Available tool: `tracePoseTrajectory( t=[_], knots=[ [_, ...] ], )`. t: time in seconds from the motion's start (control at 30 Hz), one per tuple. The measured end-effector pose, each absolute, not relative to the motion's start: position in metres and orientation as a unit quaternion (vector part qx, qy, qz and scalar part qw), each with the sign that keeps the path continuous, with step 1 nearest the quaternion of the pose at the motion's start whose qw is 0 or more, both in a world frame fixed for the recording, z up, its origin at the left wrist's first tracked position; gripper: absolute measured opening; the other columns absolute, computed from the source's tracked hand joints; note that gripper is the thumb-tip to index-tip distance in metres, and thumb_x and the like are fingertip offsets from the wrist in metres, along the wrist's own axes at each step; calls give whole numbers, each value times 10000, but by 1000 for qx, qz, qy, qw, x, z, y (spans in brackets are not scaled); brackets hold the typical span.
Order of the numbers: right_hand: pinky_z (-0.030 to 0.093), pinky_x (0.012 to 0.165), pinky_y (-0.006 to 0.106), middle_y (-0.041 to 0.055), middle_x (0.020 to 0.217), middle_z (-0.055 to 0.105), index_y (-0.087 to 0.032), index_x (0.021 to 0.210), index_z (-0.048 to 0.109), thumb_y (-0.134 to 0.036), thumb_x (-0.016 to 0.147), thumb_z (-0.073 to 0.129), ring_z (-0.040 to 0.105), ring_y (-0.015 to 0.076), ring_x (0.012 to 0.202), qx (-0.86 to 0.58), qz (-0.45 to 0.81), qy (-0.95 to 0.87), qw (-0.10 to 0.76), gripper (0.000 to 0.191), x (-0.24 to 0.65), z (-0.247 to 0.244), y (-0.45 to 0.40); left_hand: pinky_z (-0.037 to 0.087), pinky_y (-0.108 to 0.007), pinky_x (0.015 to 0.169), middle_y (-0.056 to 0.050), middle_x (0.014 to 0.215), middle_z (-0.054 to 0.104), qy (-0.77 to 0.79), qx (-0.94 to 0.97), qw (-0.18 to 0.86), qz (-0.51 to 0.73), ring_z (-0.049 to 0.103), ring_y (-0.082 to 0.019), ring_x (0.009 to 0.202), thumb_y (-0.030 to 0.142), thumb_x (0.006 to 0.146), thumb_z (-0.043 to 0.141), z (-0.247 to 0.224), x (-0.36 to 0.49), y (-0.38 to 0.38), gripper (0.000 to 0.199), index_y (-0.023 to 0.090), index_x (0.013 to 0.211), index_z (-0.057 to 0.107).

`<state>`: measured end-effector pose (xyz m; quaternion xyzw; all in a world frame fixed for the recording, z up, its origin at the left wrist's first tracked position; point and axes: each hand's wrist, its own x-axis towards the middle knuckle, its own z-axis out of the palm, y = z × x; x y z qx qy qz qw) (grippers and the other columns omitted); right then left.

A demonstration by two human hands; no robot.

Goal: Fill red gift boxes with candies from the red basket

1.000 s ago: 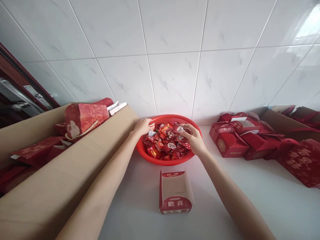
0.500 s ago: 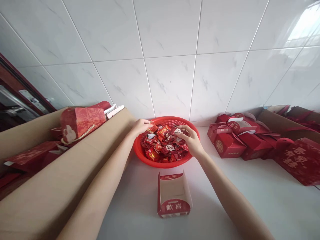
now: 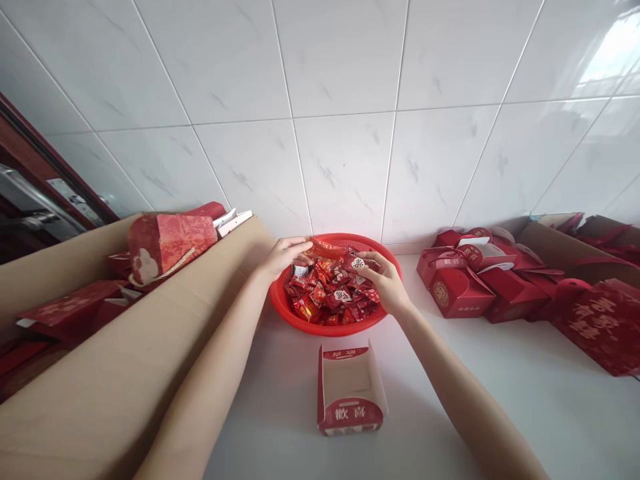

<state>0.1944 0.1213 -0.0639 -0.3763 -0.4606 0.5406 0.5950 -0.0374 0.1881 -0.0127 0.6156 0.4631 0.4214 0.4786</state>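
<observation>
Long red packet (image 3: pixel 324 249) pinched in nearly closed left hand (image 3: pixel 286 257); dark-red candy (image 3: pixel 356 262) pinched in nearly closed right hand (image 3: pixel 386 279). Both held over candy-filled red basket (image 3: pixel 336 329); open box (image 3: pixel 349 400) placed nearer the camera.

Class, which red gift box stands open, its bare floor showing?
The lone box before the red basket; no bare floor shows in the piled boxes at right.

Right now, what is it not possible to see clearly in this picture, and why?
Red basket, head view: floor hidden under the wrapped packets.
Left carton, head view: bottom hidden by its contents.
Right carton, head view: cut off by the right edge.
Fine print on the packets, head view: too small.
</observation>
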Motion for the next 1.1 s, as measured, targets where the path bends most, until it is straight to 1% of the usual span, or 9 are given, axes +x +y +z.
tracePoseTrajectory(
  t=[0.03, 0.1, 0.2, 0.33, 0.53, 0.6, 0.73, 0.93, 1.1],
  knots=[
    [567, 650, 327, -5, 784, 689, -246, 969, 662, -379, 649, 818, 680, 203, 738, -374, 540, -462, 596, 380, 194, -64, 121, 536, -281, 687, -53, 831, 745, 450, 620, 483, 423, 682, -183, 730, 406, 564, 827, -15, -37, 186, 355, 171, 825, 774],
    [576, 672, 331, -4, 812, 688, -243, 973, 661, -374, 638, 828, 680, 201, 763, -366, 538, -467, 599, 397, 194, -64, 121, 540, -356, 879, -98, 1050, 760, 426, 640, 478, 424, 681, -277, 1029, 380, 566, 825, -20, -38, 183, 356, 178, 857, 793],
    [587, 679, 327, 12, 905, 693, -234, 977, 664, -369, 623, 844, 680, 199, 802, -352, 532, -477, 604, 420, 194, -66, 123, 496, -412, 989, -115, 1148, 740, 409, 660, 467, 423, 628, -316, 1160, 419, 612, 797, -28, -38, 179, 321, 179, 824, 800],
    [590, 687, 309, 28, 1032, 689, -230, 998, 675, -356, 626, 849, 669, 187, 841, -347, 521, -492, 605, 429, 195, -70, 125, 474, -433, 1025, -118, 1113, 740, 412, 663, 439, 446, 640, -304, 1127, 478, 624, 816, -36, -34, 174, 354, 164, 782, 777],
    [580, 687, 283, 61, 1161, 663, -229, 951, 697, -345, 585, 863, 608, 247, 1091, -361, 503, -496, 608, 419, 195, -69, 126, 559, -355, 844, -96, 1150, 708, 431, 618, 409, 515, 662, -252, 1017, 354, 518, 856, -42, -23, 165, 452, 160, 903, 719],
    [581, 678, 295, 55, 1122, 674, -229, 950, 692, -358, 583, 866, 641, 230, 998, -362, 527, -480, 600, 426, 196, -67, 125, 559, -346, 835, -90, 1100, 721, 432, 606, 415, 523, 666, -245, 994, 349, 523, 844, -43, -19, 161, 465, 159, 927, 712],
    [588, 676, 321, 2, 903, 676, -230, 933, 675, -362, 565, 885, 646, 158, 744, -341, 587, -431, 594, 443, 197, -64, 124, 556, -341, 839, -64, 1010, 735, 435, 601, 408, 532, 676, -232, 940, 337, 537, 819, -41, -14, 150, 439, 167, 929, 718],
    [571, 648, 283, -5, 801, 681, -204, 849, 689, -312, 532, 913, 628, 135, 693, -318, 645, -407, 564, 403, 201, -48, 114, 554, -318, 808, -42, 941, 733, 428, 587, 407, 554, 676, -226, 912, 346, 579, 805, -37, -11, 134, 412, 176, 947, 728],
    [533, 586, 256, -17, 778, 687, -205, 859, 686, -287, 578, 901, 616, 118, 629, -320, 624, -456, 548, 364, 210, -25, 97, 570, -303, 784, -59, 1065, 727, 414, 600, 439, 526, 679, -245, 969, 349, 614, 824, -27, -14, 112, 441, 189, 1013, 727]
  ],
)
